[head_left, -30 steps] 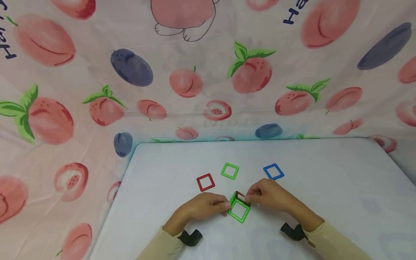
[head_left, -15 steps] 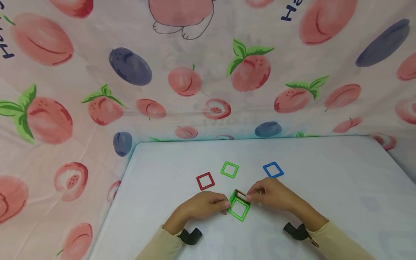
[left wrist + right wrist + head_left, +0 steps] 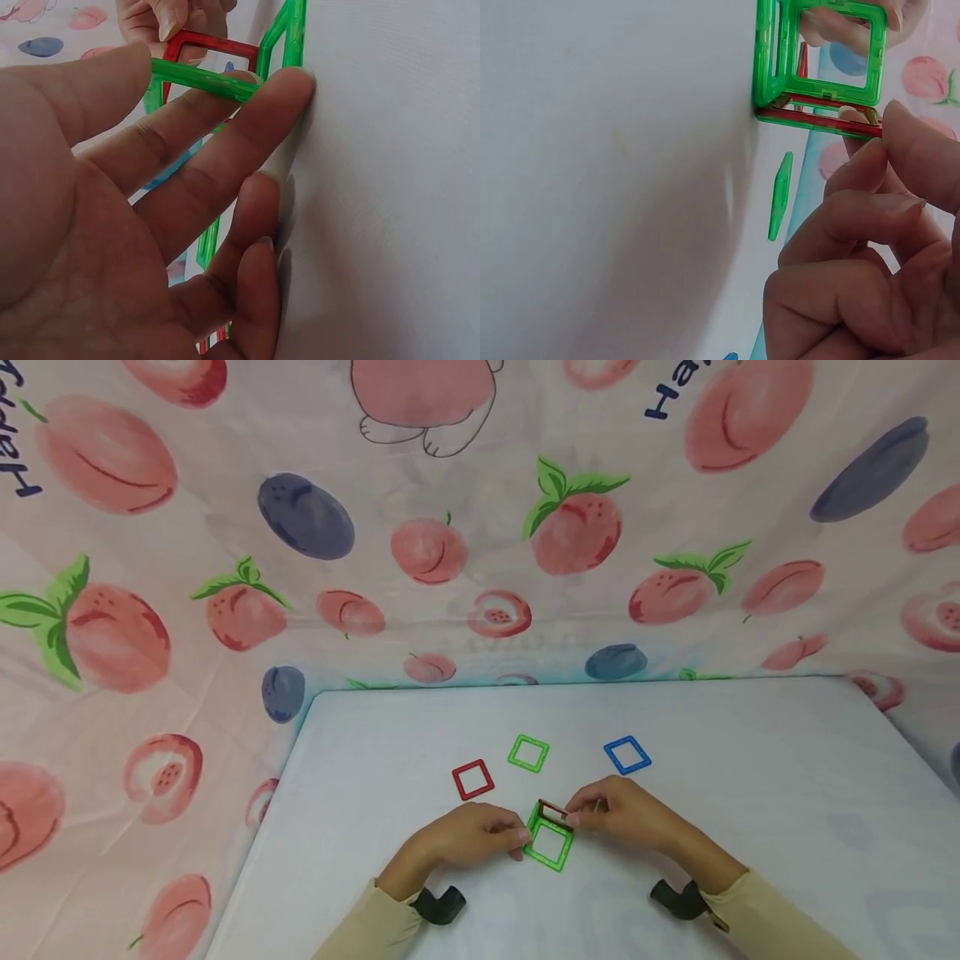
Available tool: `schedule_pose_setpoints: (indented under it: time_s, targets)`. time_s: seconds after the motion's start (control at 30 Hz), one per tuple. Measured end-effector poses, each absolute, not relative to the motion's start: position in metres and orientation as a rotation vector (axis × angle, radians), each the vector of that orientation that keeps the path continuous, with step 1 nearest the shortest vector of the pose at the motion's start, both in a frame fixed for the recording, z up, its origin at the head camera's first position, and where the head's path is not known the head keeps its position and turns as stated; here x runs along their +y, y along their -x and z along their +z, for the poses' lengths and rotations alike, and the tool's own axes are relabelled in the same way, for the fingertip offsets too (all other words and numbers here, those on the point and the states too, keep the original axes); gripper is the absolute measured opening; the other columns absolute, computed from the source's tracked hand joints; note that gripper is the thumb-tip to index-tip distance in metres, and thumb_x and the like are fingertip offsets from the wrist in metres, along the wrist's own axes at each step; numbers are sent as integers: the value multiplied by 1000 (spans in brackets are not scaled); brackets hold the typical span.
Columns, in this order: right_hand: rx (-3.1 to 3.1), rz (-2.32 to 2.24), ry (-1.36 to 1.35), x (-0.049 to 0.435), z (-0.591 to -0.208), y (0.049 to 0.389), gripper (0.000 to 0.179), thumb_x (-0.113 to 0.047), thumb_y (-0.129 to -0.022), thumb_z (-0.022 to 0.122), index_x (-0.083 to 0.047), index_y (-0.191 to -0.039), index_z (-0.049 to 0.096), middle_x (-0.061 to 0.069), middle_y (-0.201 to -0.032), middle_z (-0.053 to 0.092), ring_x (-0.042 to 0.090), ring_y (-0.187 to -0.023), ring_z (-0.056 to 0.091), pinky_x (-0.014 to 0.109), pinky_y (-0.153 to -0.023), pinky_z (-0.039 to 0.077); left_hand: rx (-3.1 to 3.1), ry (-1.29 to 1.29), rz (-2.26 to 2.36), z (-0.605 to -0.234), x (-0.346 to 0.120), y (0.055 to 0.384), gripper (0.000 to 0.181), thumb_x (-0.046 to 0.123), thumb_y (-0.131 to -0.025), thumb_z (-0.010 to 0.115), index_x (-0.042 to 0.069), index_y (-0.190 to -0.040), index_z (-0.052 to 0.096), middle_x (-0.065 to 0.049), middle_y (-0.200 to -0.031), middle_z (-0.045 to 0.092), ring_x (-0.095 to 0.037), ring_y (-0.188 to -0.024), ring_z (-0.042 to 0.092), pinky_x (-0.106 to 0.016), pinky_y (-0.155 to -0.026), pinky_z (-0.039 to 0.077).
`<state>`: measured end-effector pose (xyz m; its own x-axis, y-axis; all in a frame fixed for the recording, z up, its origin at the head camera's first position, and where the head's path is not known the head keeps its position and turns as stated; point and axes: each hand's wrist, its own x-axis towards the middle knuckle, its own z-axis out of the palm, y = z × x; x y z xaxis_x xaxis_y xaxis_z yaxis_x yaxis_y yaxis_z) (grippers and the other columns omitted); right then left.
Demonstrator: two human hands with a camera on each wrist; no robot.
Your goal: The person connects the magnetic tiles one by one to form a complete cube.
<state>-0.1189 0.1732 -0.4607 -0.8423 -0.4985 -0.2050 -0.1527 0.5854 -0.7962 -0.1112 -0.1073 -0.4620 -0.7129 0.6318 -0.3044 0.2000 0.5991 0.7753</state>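
A green square magnetic tile [image 3: 567, 850] lies flat on the table as an open frame. Along its left side another green tile [image 3: 829, 94] stands upright, and a red tile [image 3: 214, 41] rises from its back edge. My left hand [image 3: 476, 835] pinches the upright green tile, thumb on its top edge and fingers behind it. With thumb and fingertips, my right hand [image 3: 618, 810] pinches the red tile near its outer corner. In the right wrist view the red tile meets the upright green tile at the corner. Fingers hide part of both upright tiles.
Behind the hands, a red tile [image 3: 457, 783], a green tile [image 3: 514, 752] and a blue tile [image 3: 611, 760] lie flat and apart on the white table [image 3: 750, 752]. A peach-printed cloth [image 3: 502, 552] hangs at the table's back and left edges.
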Motion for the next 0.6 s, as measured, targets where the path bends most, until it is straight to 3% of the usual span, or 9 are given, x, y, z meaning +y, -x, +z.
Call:
schedule_pose_setpoints:
  time_s: [0.17,0.37,0.6]
  targets:
    - [2378,-1164,534,173,-464,120,16,-28,-96,72,-16,-104,78,-5,-90,71,11,-78,54,25,-66,44,2227,-552,1053,-462,-108,111,22,44,-102,60,25,-112,63,10,-85,76,-5,-92,62,-32,-87,46]
    - [2350,-1165,601,170,-464,121,18,-28,-101,66,-16,-109,76,-3,-99,73,11,-86,55,26,-74,45,2234,-501,1144,-465,-107,114,40,43,-104,56,22,-138,53,3,-87,73,-10,-87,61,-34,-86,45]
    - [2320,-1174,629,159,-462,122,18,-27,-103,62,-16,-109,75,-2,-98,70,12,-88,54,26,-76,43,2199,-558,1204,-470,-105,115,28,40,-106,53,25,-125,68,2,-86,71,-7,-83,62,-27,-81,46]
